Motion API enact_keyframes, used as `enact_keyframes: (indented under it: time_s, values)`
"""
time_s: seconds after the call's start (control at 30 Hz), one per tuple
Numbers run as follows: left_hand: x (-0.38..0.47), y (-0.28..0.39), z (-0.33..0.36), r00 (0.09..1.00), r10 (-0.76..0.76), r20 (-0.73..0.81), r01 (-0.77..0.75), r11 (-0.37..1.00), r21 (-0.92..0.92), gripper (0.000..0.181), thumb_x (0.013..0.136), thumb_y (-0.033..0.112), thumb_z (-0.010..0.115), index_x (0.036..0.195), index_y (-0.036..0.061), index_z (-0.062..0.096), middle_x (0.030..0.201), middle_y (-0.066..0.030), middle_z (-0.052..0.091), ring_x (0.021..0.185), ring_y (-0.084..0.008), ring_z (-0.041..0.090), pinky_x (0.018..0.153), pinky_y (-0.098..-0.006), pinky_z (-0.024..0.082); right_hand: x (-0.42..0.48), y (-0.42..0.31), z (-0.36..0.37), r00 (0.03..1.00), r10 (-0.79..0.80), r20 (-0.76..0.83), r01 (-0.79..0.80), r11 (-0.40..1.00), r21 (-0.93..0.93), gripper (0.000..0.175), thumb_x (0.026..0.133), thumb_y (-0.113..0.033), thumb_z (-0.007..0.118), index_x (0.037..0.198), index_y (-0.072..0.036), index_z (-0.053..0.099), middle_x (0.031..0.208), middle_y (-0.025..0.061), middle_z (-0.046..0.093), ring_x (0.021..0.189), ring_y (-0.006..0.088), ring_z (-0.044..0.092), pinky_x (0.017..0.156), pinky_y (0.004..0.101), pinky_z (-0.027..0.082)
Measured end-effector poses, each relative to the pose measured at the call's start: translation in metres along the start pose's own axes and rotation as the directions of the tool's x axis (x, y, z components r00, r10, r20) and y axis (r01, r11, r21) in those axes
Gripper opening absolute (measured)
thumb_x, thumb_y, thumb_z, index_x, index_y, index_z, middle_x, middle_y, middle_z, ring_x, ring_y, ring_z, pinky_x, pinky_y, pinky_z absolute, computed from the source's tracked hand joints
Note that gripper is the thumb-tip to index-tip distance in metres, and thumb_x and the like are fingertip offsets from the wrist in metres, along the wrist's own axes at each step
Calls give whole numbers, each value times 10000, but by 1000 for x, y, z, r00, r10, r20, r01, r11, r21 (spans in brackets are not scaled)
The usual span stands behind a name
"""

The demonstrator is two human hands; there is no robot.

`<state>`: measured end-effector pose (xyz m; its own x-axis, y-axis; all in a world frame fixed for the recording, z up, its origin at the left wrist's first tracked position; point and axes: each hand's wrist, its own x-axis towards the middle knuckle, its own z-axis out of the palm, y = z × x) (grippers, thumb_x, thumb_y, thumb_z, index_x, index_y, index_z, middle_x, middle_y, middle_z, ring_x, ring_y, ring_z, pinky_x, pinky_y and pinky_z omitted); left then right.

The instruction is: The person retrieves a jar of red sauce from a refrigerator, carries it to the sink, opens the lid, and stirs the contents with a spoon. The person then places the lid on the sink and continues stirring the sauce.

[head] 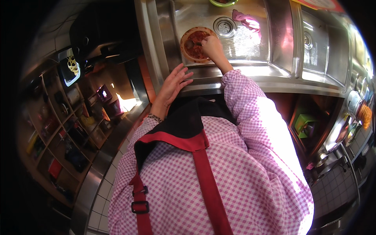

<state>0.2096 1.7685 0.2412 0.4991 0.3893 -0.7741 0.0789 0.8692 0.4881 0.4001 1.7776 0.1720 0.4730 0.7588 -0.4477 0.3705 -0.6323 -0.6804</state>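
Note:
A round, light-coloured bowl (198,61) sits in the left basin of a stainless steel sink (202,13). Inside it is a chunky red sauce or paste (198,35), smeared up onto the rim. My right hand (212,47) reaches over the bowl's right side, fingers closed on what looks like a metal spoon (191,44) dipped in the red food. The grip itself is partly hidden by my fingers. Over the sink's front left corner, my left hand (174,83) has its fingers spread and holds nothing.
A drain strainer (224,27) and a crumpled pink cloth (249,23) lie right of the bowl. A green-rimmed bowl (223,3) stands at the basin's far side. The second basin (315,44) is to the right. Shelves (58,123) of goods line the left.

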Motion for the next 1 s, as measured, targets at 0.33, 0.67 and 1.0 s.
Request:
enact_keyframes:
  time_s: [0.33, 0.67, 1.0]
  values:
    - [-1, 1, 3, 1000, -10, 2, 10, 1000, 11, 580, 895, 188, 466, 1346, 3, 152, 1354, -199, 244, 1165, -288, 413, 950, -367, 383, -15, 13, -63, 875, 147, 461, -417, 712, 565, 249, 850, -126, 476, 989, 55, 574, 571, 25, 498, 395, 69, 411, 378, 206, 380]
    - [-2, 2, 2, 1000, -6, 4, 5, 999, 35, 591, 899, 197, 460, 1346, -8, 133, 1361, -209, 225, 1175, -290, 401, 954, -370, 382, -27, 15, -73, 885, 163, 435, -420, 682, 599, 221, 847, -104, 473, 964, 33, 600, 553, 27, 498, 383, 74, 422, 360, 216, 387]
    - [0, 3, 3, 1000, -23, 21, 23, 1000, 20, 610, 893, 196, 468, 1350, -3, 116, 1367, -205, 208, 1180, -286, 395, 950, -370, 385, -39, 24, -89, 880, 183, 438, -451, 609, 653, 280, 851, -151, 464, 1058, 17, 551, 595, 11, 469, 403, 54, 357, 397, 200, 371]
